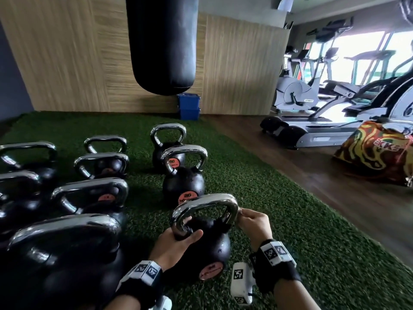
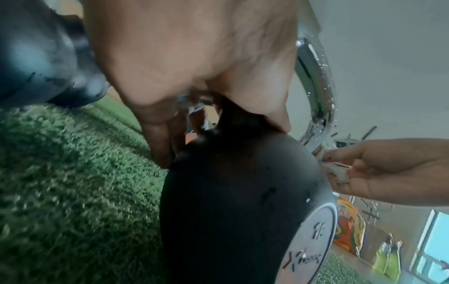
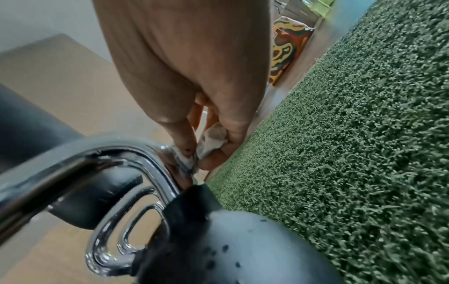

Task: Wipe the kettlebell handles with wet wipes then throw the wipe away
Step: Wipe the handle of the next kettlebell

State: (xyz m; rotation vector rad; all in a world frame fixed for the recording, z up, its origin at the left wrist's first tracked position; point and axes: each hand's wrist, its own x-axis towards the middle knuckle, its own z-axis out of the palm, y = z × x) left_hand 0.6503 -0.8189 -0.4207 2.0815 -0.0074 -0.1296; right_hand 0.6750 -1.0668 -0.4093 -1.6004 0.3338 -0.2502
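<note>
Kettlebell (image 1: 202, 240) sits on the green grass mat (image 1: 301, 231), looking heavy and hard, with a shiny, slippery handle (image 1: 207, 204). My left hand (image 1: 176, 242) grips the handle's low left end. My right hand (image 1: 252, 222) pinches the soft wet wipe (image 3: 209, 146) against its right side.

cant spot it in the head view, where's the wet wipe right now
The wet wipe is bunched in the right hand, pressed against the right side of the nearest kettlebell's chrome handle; the right wrist view shows it best.
</note>
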